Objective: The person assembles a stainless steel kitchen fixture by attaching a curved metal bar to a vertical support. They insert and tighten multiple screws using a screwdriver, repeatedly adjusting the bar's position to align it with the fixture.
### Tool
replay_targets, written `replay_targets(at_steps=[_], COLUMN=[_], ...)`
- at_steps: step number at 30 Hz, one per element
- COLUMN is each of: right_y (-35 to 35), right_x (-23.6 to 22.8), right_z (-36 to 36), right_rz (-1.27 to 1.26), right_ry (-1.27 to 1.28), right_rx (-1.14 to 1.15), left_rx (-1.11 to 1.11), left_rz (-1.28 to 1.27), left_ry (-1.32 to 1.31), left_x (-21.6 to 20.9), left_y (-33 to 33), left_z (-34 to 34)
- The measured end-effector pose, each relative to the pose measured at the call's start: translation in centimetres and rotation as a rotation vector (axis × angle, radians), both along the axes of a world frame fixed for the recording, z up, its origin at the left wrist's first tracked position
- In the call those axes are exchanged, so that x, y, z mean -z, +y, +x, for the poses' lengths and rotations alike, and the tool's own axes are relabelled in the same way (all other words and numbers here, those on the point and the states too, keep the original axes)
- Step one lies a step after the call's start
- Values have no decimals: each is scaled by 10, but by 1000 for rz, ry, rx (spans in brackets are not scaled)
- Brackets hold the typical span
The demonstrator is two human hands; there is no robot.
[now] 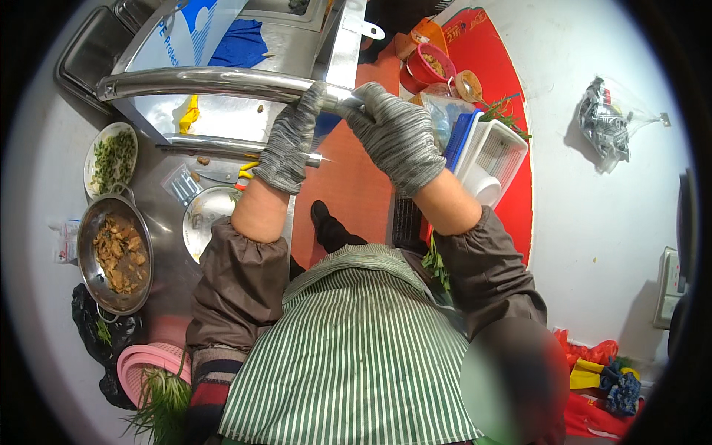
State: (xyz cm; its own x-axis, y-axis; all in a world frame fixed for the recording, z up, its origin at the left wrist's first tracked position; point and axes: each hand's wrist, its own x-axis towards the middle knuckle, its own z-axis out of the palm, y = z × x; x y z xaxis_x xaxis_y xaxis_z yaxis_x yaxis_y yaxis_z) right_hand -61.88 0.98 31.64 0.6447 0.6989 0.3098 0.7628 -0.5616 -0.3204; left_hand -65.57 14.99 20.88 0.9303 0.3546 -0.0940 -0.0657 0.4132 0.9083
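Watching remotely, I see the right hand (397, 137) clasping the chrome tube (208, 81) at its right end; the left hand (285, 144) touches it, grip unclear. It runs left-right, ahead of the striped apron (348, 348).

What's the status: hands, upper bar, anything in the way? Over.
Left hand, right hand at upper bar's right end; finger closure partly hidden. Upper bar extends leftward. Lower bar beside left hand, contact unclear.

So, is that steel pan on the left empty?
No, the steel pan is partly filled: brown food pieces lie across its middle.
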Motion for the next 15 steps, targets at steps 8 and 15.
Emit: replay_targets(at_steps=[8, 15], right_y=[-17, -13], right_x=[1, -3], right_z=[23, 16], right_rz=[-29, -10], right_ry=[-315, -220], right_rx=[-271, -289], left_rx=[-28, 3], left_rz=[-28, -93], left_ry=[-48, 19], left_x=[0, -16], left_y=[2, 0], left_z=[0, -7])
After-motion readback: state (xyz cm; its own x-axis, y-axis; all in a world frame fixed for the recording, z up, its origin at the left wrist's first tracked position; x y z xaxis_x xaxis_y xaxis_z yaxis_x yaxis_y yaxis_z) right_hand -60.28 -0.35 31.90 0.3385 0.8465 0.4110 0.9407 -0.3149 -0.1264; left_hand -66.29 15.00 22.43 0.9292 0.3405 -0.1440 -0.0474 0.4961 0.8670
